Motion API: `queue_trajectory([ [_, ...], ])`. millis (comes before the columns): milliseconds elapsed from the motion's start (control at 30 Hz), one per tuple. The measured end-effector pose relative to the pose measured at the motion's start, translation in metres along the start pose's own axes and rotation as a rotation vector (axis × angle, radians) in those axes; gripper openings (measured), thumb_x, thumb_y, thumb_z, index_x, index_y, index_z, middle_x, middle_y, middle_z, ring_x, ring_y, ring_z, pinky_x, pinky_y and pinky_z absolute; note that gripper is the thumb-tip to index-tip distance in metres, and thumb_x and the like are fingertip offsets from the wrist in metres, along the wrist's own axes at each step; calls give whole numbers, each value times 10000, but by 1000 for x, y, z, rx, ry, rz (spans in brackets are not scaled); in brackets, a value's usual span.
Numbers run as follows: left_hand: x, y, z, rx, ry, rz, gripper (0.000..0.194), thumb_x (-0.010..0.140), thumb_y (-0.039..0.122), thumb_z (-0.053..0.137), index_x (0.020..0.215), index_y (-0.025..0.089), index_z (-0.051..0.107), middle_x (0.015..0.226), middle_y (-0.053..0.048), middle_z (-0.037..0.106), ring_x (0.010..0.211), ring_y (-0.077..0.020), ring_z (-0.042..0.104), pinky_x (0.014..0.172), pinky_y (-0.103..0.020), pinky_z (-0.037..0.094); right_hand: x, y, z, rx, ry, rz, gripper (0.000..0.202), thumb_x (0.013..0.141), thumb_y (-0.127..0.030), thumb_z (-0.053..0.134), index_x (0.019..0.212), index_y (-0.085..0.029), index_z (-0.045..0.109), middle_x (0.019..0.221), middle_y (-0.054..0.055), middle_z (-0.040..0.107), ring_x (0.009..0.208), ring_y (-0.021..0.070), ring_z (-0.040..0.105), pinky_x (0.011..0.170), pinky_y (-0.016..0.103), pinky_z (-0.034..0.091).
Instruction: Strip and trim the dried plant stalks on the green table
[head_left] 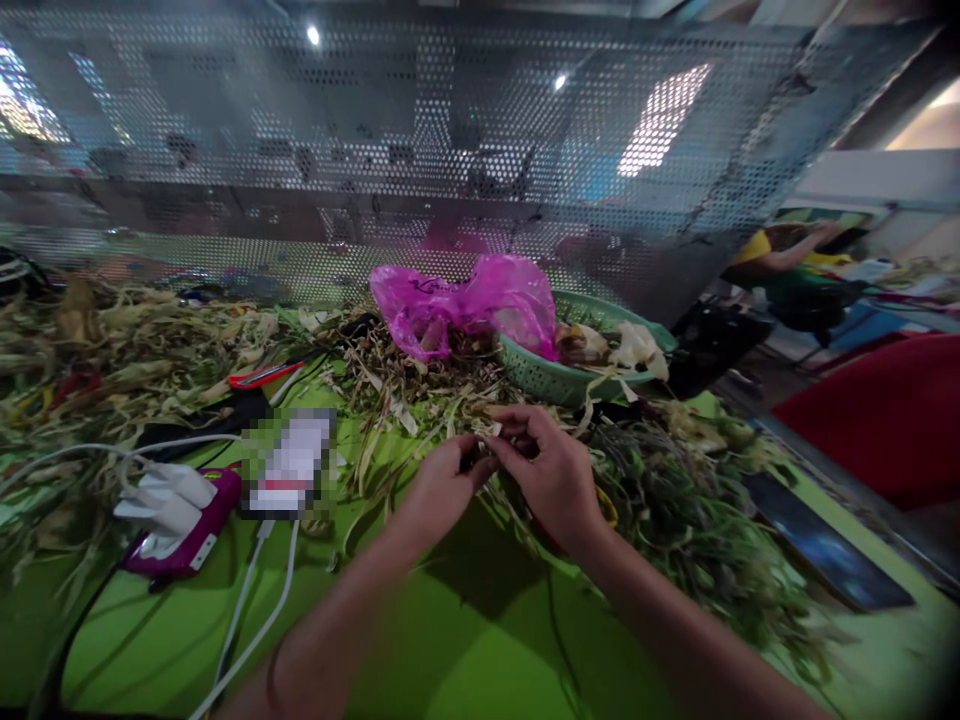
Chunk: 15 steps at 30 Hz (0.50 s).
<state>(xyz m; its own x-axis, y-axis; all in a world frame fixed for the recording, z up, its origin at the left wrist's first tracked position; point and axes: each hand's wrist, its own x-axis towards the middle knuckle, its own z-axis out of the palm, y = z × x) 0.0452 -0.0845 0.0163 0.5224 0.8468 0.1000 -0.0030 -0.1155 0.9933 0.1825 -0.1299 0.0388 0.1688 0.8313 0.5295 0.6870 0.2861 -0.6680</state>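
My left hand (442,485) and my right hand (553,470) meet above the green table (480,660), fingertips nearly touching. Both are closed in a pinch. A small pale piece (495,429) shows at the fingertips of my right hand; its kind is too small to make out. Whatever my left fingers pinch is hidden. Just beyond the hands lies a heap of dry stalks and husks (401,405). Green, withered plant stems (675,500) are piled to the right of my right hand.
A pink plastic bag (517,290) lies against a green basket (577,385) holding dry husks. At left are a purple power strip (184,560) with white plugs, a phone (292,460) and cables. A dark flat slab (832,550) lies right. Perforated metal (465,130) stands behind; another person's arm (795,250) shows far right.
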Motion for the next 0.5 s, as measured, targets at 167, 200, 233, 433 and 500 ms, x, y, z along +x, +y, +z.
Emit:
queue_trajectory([
  [167, 0, 2, -3, -95, 119, -42, 175, 761, 343, 633, 734, 170, 643, 633, 14, 523, 620, -127, 399, 591, -238, 294, -2, -4, 1, 121, 63, 6, 133, 841, -252, 627, 964, -214, 595, 860, 25, 661, 776, 164, 633, 711, 278, 502],
  [200, 1, 2, -4, -109, 140, -50, 188, 762, 349, 630, 703, 171, 627, 616, 22, 499, 608, -120, 384, 587, -235, 289, -1, -4, 1, 125, 75, 2, 103, 838, -249, 632, 928, -212, 599, 837, 18, 654, 761, 158, 621, 714, 278, 496],
  [233, 1, 2, -5, -128, 155, -62, 201, 763, 353, 629, 680, 170, 611, 603, 29, 476, 596, -113, 369, 581, -233, 285, -1, -4, 1, 126, 80, 3, 75, 834, -247, 636, 889, -209, 603, 817, 13, 647, 748, 153, 609, 714, 278, 489],
  [433, -1, 2, -6, -287, 180, -128, 212, 741, 367, 648, 759, 157, 653, 628, 21, 507, 577, -99, 380, 560, -222, 291, 4, -1, 4, 466, 13, 279, 155, 768, -305, 697, 808, -187, 605, 767, 13, 642, 719, 158, 601, 683, 296, 489],
  [500, 0, 2, -5, -310, 187, -126, 205, 724, 357, 664, 767, 156, 670, 658, 8, 555, 588, -100, 410, 578, -223, 314, 6, -1, 5, 639, -4, 403, 210, 726, -322, 732, 817, -183, 604, 754, 12, 650, 703, 155, 613, 685, 299, 500],
])
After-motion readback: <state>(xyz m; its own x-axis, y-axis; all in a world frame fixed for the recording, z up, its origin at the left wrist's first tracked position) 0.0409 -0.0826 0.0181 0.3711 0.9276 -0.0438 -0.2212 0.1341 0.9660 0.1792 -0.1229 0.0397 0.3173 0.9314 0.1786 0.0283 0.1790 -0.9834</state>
